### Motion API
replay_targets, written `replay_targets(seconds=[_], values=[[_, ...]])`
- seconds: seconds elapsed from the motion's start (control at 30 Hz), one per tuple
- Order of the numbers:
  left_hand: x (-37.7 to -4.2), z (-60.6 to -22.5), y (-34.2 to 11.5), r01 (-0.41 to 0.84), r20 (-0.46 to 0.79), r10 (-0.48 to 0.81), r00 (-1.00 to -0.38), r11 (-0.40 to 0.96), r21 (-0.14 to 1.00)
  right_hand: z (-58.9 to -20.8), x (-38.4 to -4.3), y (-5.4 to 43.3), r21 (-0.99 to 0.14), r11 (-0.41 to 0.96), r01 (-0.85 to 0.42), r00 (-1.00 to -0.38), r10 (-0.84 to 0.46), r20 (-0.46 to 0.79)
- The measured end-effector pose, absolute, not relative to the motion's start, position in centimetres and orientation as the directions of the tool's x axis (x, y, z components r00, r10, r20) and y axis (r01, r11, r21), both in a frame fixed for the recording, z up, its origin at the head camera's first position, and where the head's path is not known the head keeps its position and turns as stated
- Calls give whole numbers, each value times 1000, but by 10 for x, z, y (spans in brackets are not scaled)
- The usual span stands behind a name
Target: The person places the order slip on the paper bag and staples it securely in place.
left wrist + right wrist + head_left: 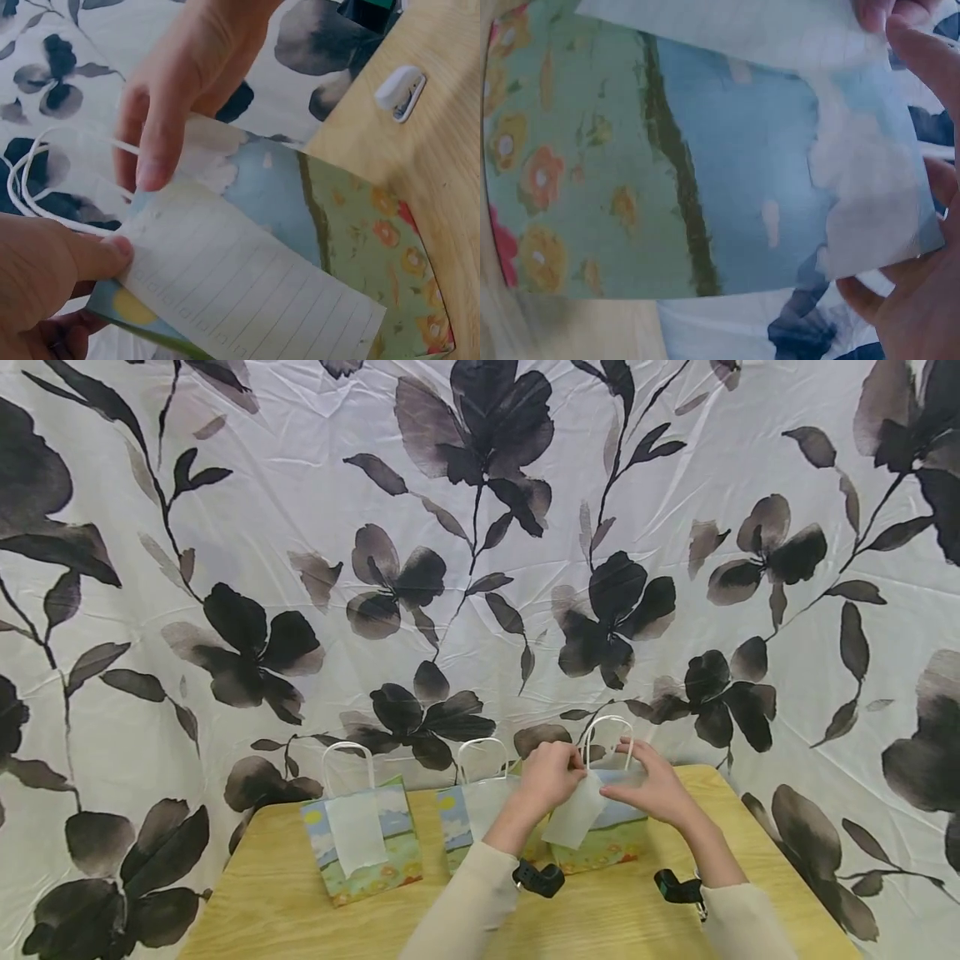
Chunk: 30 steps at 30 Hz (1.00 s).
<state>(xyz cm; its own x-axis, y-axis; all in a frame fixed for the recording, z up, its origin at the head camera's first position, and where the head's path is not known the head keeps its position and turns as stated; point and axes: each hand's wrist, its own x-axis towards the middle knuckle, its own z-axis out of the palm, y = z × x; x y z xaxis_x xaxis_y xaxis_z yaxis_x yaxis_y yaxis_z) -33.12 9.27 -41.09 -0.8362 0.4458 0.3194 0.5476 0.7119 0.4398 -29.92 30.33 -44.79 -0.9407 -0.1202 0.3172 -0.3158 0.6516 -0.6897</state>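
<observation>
A small paper gift bag (pixel 618 843) painted with sky, clouds and flowers stands on the table, its white looped handle (pixel 609 720) upright. Over its front hangs a lined note sheet with small checkboxes (pixel 247 285), tilted in the head view. My left hand (pixel 551 774) pinches the sheet's top end against the bag's rim, thumb in front, beside the handle. Opposite it, my right hand (pixel 656 783) holds the bag's upper edge, its thumb (pixel 156 161) in front by the sheet's top and its fingers behind. The bag partly hides those fingers in the right wrist view (pixel 922 292).
Two similar bags stand to the left: one at the far left (pixel 405 839) with a note sheet (pixel 358 835) on its front, and a middle bag (pixel 452 818) partly behind my left arm. A floral cloth (pixel 480 635) hangs behind the wooden table (pixel 262 893). A white clip-like object (pixel 401 91) lies on it.
</observation>
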Motion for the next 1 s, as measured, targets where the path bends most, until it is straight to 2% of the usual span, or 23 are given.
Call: replay_targets(seconds=[0.1,0.23,0.3,0.47,0.57,0.67,0.87,1.0], values=[[-325,-414,95,524,336,406,-850,718,458,-452,-298,298,-640,688,-342,-925,-128,357],[-316,-415,105,505,361,366,-858,729,462,-453,-294,297,-548,765,-339,-888,-68,455],[-313,-412,110,507,377,366,-851,762,404,-452,-293,298,-524,784,-332,-870,-41,491],[-312,-405,117,455,417,365,-833,879,140,-454,-297,298,-570,747,-343,-870,-24,492],[-311,-402,120,429,408,357,-840,898,97,-457,-300,300,-617,703,-355,-878,-24,478],[-309,-403,122,420,373,333,-866,889,183,-457,-302,304,-656,662,-363,-891,-40,453],[-304,-412,120,387,302,265,-916,785,484,-450,-306,311,-687,629,-364,-922,-136,363],[-302,-421,121,395,309,259,-915,729,559,-448,-305,314,-689,636,-347,-932,-155,326]])
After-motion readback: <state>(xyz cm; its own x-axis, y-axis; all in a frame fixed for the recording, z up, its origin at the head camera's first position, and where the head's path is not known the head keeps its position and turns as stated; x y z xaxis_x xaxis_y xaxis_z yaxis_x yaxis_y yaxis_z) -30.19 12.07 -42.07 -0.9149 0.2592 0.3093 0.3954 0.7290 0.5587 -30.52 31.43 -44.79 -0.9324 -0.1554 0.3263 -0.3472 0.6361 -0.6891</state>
